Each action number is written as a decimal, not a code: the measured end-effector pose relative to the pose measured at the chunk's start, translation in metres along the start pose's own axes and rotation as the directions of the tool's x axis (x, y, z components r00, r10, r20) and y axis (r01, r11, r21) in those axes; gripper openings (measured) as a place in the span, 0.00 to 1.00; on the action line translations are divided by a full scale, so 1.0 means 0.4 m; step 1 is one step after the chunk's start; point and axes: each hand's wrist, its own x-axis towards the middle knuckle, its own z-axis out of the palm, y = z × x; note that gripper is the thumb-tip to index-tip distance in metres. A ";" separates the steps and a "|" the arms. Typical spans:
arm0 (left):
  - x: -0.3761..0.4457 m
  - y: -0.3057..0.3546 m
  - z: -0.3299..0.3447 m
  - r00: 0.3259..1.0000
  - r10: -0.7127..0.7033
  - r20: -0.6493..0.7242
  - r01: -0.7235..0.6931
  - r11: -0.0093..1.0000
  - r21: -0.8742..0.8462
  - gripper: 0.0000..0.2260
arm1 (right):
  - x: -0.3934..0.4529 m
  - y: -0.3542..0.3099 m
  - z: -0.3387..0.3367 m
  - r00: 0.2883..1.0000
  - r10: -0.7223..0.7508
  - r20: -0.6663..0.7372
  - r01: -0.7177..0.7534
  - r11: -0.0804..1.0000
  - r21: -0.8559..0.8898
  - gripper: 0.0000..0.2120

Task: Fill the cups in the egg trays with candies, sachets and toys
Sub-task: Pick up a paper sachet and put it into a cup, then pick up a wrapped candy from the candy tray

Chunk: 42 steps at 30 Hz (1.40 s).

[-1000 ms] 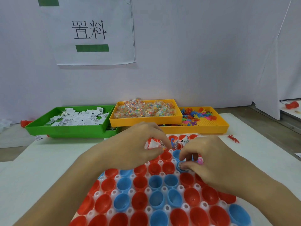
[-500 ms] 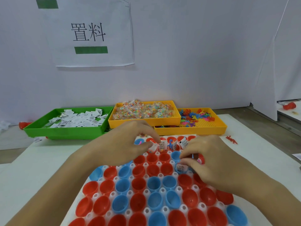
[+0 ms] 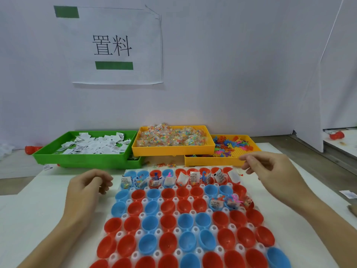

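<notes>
Egg tray [image 3: 190,200]: translucent white moulded plastic with round studs between the cups, lying on the white table [image 3: 34,209] toward its near edge
Cups [image 3: 168,206]: smooth, glossy egg-shaped half shells, red and blue, most of them bare inside
Filled cups [image 3: 193,178]: the second row from the tray's far edge, plus three at its right edge [image 3: 229,203], hold white paper sachets, candy packets and small toys
Green tray [image 3: 85,159]: rectangular plastic, at the table's far left edge, heaped with flat white sachets [image 3: 94,145]
Yellow tray [image 3: 173,149]: crinkly clear packets of bright candies [image 3: 172,135]
Second yellow tray [image 3: 212,162]: perforated floor, at the far right, spiky coloured plastic toys [image 3: 231,145]
Left hand [image 3: 87,187]: beside the egg tray's far left corner, fingers loosely curled, holding nothing
Right hand [image 3: 270,171]: above the tray's far right corner, fingers relaxed, empty
Wall sign [image 3: 114,45]: white paper, black characters, green bars
</notes>
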 end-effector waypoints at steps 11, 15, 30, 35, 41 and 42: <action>0.028 -0.053 0.007 0.999 0.028 0.024 -0.028 1.000 -0.001 0.18 | 0.249 0.090 -0.024 0.964 0.267 -0.016 -0.229 0.792 -0.566 0.08; 0.029 -0.058 0.006 0.996 0.069 0.052 -0.072 0.996 0.051 0.19 | 0.333 0.117 0.003 0.938 0.340 0.070 -0.150 0.578 -0.802 0.11; 0.023 -0.047 0.006 0.994 0.091 0.060 -0.096 0.991 0.090 0.17 | 0.347 0.181 0.027 0.979 0.206 -0.009 -0.132 0.590 -0.796 0.09; 0.024 -0.045 0.006 0.995 0.082 0.060 -0.088 0.991 0.105 0.16 | 0.319 0.154 0.033 0.995 0.083 -0.052 -0.098 0.804 -0.587 0.09; 0.020 -0.038 0.006 0.995 0.069 0.066 -0.076 0.991 0.111 0.16 | 0.233 0.042 0.048 0.994 0.109 -0.030 -0.108 0.993 0.042 0.07; 0.019 -0.037 0.005 0.995 0.069 0.069 -0.076 0.991 0.110 0.16 | 0.214 0.021 0.052 0.994 0.111 0.004 -0.110 0.987 0.114 0.06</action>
